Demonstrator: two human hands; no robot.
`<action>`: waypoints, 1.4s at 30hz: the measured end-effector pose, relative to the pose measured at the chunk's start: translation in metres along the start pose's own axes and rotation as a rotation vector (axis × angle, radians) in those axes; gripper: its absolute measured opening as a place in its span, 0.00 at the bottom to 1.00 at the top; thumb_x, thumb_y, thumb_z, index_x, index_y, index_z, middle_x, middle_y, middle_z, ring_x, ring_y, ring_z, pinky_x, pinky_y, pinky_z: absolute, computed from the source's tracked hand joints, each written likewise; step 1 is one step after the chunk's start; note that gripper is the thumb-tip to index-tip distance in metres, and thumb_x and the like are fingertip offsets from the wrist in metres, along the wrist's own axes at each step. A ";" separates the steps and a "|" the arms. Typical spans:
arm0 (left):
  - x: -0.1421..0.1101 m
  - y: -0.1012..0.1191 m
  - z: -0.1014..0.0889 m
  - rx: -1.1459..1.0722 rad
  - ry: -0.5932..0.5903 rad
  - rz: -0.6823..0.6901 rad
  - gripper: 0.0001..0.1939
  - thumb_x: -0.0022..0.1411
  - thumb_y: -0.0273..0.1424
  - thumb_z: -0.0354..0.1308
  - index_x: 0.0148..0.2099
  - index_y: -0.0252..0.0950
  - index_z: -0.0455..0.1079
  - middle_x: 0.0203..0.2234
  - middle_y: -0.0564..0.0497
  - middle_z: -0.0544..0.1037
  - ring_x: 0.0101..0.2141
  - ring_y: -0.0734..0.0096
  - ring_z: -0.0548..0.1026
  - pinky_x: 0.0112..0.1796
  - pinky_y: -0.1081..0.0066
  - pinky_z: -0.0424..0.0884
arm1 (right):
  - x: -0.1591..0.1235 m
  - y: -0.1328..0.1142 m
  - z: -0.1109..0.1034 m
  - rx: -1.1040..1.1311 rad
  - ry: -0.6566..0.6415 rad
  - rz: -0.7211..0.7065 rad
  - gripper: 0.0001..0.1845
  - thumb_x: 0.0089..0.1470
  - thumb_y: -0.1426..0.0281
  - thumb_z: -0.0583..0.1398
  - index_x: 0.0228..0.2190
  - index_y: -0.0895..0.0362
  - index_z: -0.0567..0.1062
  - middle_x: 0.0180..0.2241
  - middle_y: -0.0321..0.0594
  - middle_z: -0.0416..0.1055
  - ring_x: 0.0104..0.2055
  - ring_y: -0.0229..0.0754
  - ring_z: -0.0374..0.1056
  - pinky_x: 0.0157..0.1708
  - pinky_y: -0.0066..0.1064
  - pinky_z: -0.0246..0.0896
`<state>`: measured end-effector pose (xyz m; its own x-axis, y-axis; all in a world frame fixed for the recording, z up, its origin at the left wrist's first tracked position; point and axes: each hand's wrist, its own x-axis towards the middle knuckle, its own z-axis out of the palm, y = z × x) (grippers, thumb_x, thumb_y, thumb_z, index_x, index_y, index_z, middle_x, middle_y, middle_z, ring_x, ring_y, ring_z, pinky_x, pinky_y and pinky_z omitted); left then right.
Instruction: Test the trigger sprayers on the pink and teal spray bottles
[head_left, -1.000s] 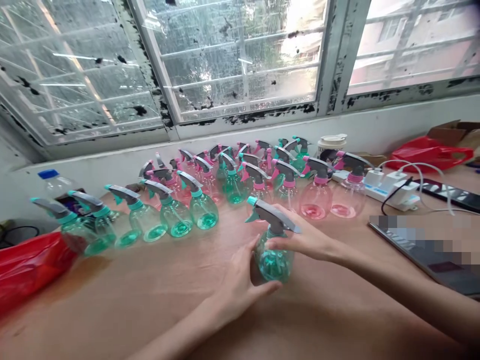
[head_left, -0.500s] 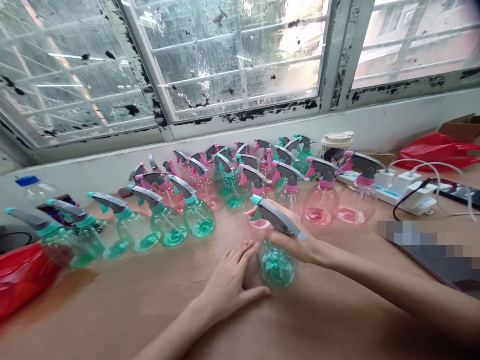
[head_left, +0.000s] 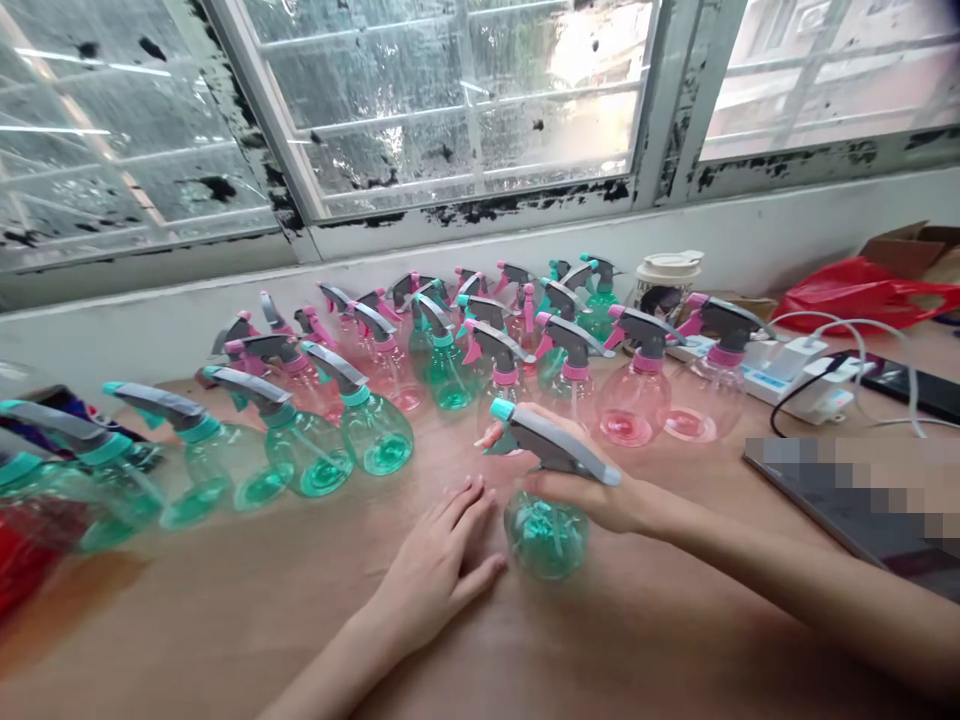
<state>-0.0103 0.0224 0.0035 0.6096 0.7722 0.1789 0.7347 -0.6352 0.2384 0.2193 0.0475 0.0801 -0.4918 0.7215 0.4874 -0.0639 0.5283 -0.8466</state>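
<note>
Gripping a green spray bottle [head_left: 546, 540] round its neck: right hand [head_left: 600, 502]. Bottle near upright, well forward of the back edge of the desk [head_left: 300, 610]; base contact cannot be told. Left hand [head_left: 431, 560] grasps nothing, fingers spread, palm down, just beside the bottle. Pink-collared spray bottles [head_left: 634, 405] stand behind, nearer the back edge, beside a lidded cup [head_left: 666, 268].

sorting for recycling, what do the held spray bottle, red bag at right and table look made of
Held spray bottle: probably plastic, its green-tinted body see-through with glossy highlights. Red bag: likely thin plastic film, shiny and creased. Table: smooth brown top with faint sheen; wood or laminate, can't tell.
</note>
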 end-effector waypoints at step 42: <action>0.003 0.005 -0.003 -0.024 -0.003 -0.007 0.27 0.68 0.39 0.56 0.65 0.37 0.59 0.64 0.41 0.62 0.64 0.53 0.58 0.62 0.52 0.56 | -0.009 0.013 0.006 -0.089 0.142 -0.026 0.14 0.58 0.69 0.59 0.46 0.52 0.74 0.34 0.36 0.77 0.32 0.41 0.74 0.44 0.41 0.71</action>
<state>-0.0059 0.0216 0.0075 0.6053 0.7766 0.1745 0.7316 -0.6292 0.2623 0.2179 0.0452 0.0638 -0.3629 0.7597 0.5396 0.0048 0.5806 -0.8142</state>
